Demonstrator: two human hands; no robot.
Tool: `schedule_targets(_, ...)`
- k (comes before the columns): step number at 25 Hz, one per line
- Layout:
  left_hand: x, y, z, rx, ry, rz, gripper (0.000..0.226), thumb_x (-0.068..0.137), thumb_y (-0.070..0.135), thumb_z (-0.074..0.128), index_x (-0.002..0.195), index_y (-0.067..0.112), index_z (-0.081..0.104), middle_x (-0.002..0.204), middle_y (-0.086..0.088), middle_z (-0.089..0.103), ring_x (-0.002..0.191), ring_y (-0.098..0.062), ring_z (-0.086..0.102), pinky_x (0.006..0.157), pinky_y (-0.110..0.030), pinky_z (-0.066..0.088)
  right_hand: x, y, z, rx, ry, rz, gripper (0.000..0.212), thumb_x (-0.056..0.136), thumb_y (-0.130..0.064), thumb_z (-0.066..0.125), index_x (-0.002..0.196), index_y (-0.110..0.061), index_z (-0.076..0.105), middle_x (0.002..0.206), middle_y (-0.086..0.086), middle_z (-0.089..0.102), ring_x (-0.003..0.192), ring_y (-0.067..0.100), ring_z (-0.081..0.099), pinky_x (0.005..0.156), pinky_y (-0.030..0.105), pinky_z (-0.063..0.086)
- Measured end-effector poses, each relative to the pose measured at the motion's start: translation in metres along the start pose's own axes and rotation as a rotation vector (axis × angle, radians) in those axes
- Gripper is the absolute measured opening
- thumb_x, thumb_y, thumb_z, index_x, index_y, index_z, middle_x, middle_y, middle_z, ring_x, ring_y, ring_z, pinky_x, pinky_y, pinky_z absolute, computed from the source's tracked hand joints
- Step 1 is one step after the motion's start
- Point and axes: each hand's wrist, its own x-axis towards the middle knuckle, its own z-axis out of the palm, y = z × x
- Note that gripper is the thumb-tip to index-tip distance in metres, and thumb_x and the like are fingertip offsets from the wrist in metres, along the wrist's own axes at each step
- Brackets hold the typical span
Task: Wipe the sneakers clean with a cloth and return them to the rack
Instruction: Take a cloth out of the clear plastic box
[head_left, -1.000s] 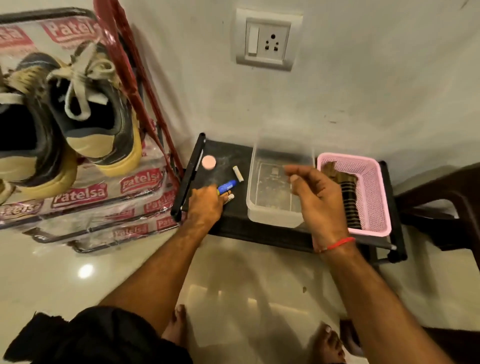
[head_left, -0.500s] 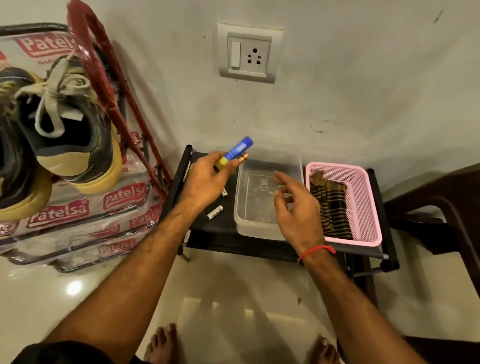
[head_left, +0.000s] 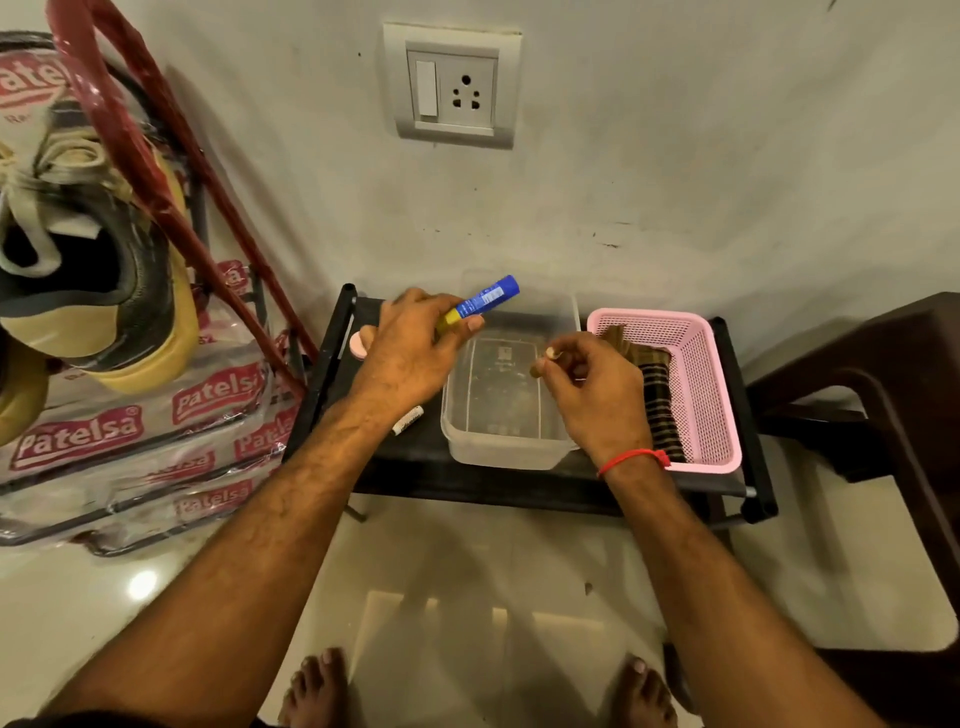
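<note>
A black and cream sneaker (head_left: 98, 291) sits on the plastic-wrapped rack (head_left: 130, 431) at the left, its partner half cut off by the frame edge. A striped brown cloth (head_left: 655, 395) lies in the pink basket (head_left: 706, 395). My left hand (head_left: 410, 353) grips a blue and yellow tube (head_left: 483, 304) above the small black shelf (head_left: 498, 483). My right hand (head_left: 597, 395) hovers over the clear plastic tub (head_left: 506, 410), fingers curled, pinching something small that I cannot identify.
A pink round item (head_left: 358, 343) and a white marker (head_left: 408, 420) lie on the black shelf. A wall socket (head_left: 452, 85) is above. A dark brown chair (head_left: 883, 415) stands at the right. My bare feet (head_left: 317, 686) are on the glossy floor.
My left hand lifted the blue tube off the shelf and brought it over the tub's left edge. My right hand drew back and curled its fingers over the tub.
</note>
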Motion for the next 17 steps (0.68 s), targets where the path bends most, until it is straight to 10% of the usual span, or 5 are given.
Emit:
schedule_targets(10, -0.02, 0.011, 0.031, 0.786, -0.215, 0.009, 0.032, 0.098, 0.054, 0.058, 0.108, 0.027, 0.072, 0.111, 0.001, 0.067, 0.128, -0.025, 0.047, 0.114, -0.065, 0.023, -0.003, -0.013, 0.015, -0.655, -0.46, -0.073, 0.026, 0.101, -0.03, 0.057, 0.125, -0.026, 0.067, 0.114, 0.002, 0.071, 0.112, 0.025, 0.061, 0.109, 0.038, 0.036)
schedule_targets(17, 0.007, -0.032, -0.011, -0.025, 0.125, -0.15, 0.027, 0.102, 0.046, 0.055, 0.08, 0.037, 0.066, 0.083, 0.015, 0.07, 0.085, -0.013, 0.069, 0.086, -0.036, 0.055, 0.003, -0.003, 0.016, -0.279, -0.237, -0.122, 0.021, 0.098, -0.015, 0.06, 0.112, -0.013, 0.075, 0.106, 0.005, 0.076, 0.101, 0.023, 0.07, 0.1, 0.037, 0.052)
